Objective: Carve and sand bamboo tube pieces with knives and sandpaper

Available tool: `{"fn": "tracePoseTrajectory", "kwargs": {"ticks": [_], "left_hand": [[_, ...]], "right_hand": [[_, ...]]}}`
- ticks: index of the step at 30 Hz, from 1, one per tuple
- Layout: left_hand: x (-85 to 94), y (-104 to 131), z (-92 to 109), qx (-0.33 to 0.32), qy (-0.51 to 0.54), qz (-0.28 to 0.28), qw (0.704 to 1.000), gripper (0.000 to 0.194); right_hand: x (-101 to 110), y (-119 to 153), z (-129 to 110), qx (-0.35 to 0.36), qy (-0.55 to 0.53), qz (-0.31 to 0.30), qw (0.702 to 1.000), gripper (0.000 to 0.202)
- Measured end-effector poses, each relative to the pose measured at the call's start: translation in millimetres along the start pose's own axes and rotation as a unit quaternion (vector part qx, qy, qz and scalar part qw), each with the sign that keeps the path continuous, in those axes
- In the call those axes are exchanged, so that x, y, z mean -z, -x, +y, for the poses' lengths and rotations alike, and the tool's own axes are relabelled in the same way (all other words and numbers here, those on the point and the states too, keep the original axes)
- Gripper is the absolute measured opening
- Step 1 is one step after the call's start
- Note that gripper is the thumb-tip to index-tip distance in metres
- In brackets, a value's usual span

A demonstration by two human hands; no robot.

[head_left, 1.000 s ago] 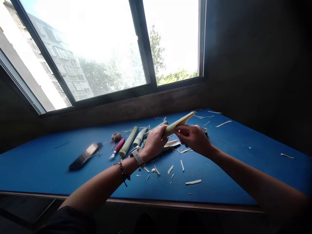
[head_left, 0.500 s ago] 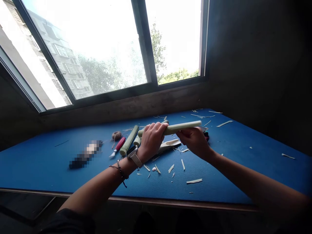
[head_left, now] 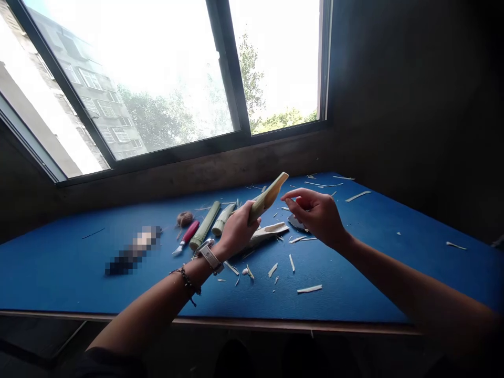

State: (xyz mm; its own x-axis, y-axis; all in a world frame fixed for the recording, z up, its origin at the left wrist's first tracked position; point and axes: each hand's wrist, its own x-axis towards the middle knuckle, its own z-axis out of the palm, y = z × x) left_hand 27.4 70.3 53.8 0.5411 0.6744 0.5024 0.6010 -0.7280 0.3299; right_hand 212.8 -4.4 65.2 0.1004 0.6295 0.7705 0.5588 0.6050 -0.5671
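My left hand point(head_left: 238, 231) is wrapped round a green bamboo piece point(head_left: 260, 206); its hollowed, scooped end points up and right. To the right of that end, my right hand point(head_left: 317, 212) is closed with thumb and forefinger near each other, a bit of a red-handled tool point(head_left: 302, 202) showing between the fingers. Just below those fingers is a dark grey flat shape point(head_left: 297, 223), partly hidden by the hand. Under and right of my left hand lies a pale split bamboo piece point(head_left: 271, 231). The two hands are apart.
On the blue table point(head_left: 137, 294), left of my left hand, are a bamboo tube point(head_left: 205, 226), a shorter bamboo piece point(head_left: 223, 220), a red-handled knife point(head_left: 189, 233), a twine ball point(head_left: 184, 219) and a pixelated object point(head_left: 136, 251). Shavings point(head_left: 310, 289) lie scattered. A window point(head_left: 157, 79) stands behind.
The held bamboo has turned from nearly level to steeply tilted, its hollow side now showing. My right hand has come away from its underside, and its fingers have shifted.
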Motion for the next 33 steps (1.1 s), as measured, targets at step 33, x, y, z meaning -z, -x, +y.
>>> {"fn": "tracePoseTrajectory", "kwargs": {"ticks": [33], "left_hand": [[-19.6,-37.9,-43.5,-0.051,-0.048,-0.159,0.985,0.029]], "right_hand": [[-3.8,-3.1,66.1,-0.082,0.274,-0.223,0.932,0.03]]}}
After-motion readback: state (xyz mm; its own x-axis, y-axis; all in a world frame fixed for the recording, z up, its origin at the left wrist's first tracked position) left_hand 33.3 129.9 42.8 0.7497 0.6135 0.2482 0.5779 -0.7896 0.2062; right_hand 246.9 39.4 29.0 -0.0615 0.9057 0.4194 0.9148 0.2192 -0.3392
